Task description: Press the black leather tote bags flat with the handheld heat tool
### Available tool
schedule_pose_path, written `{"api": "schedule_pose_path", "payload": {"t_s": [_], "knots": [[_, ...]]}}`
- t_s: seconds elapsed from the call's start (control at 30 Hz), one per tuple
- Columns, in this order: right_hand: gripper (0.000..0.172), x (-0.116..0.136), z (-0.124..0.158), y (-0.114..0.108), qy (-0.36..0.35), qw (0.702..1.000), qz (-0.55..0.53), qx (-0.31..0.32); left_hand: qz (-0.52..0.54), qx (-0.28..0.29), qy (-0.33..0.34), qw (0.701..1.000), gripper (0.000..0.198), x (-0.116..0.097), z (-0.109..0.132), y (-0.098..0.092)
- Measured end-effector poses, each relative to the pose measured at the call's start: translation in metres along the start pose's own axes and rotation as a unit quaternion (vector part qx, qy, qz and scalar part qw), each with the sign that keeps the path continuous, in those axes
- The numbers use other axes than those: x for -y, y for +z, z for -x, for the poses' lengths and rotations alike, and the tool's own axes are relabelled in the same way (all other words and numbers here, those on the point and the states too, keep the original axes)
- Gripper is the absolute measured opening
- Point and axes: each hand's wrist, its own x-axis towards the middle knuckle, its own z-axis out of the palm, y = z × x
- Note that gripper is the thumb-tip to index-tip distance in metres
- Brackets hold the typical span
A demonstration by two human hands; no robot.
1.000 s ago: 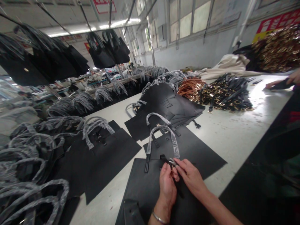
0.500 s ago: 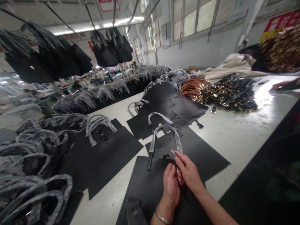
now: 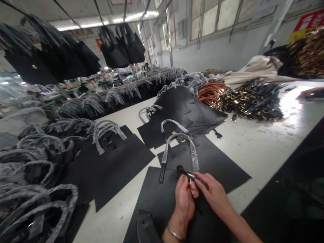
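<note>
In front of me lies a black leather bag panel [image 3: 157,199], its handle [image 3: 165,152] wrapped in clear plastic film. My left hand [image 3: 184,199] is closed on a short black strap [image 3: 180,168] with a small gold buckle [image 3: 190,181], just over the panel's top edge. My right hand [image 3: 215,194] pinches a slim shiny metal tool [image 3: 191,175] against that strap. Its exact kind is hard to make out, and the fingers cover part of it. Another black strap [image 3: 145,226] rests on the panel near the bottom edge.
More bag panels [image 3: 121,165] with wrapped handles lie left and beyond. Black buckled straps [image 3: 255,101] and brown straps [image 3: 212,91] are heaped at the back right. Finished bags [image 3: 111,50] hang overhead. Another person's hand [image 3: 311,92] rests at the far right.
My right hand has lowered, and the metal tool's tip, which pointed up before, now lies across the strap at the buckle. The strap end stands out more. My left hand stays nearly in place.
</note>
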Motion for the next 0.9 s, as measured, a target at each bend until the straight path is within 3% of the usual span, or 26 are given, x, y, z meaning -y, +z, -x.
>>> {"api": "schedule_pose_path", "payload": {"t_s": [0.67,0.9], "knots": [[0.04,0.0034,-0.0012,0.0055,0.054,0.999,0.002,0.006,-0.011,-0.011,0.004,1.0,0.042,0.0021,0.0006,-0.0003],[0.04,0.0017,-0.0003,-0.0007,0.069,0.996,-0.054,0.029,0.001,-0.014,0.011,1.0,0.042,0.0011,-0.0001,0.0014]]}}
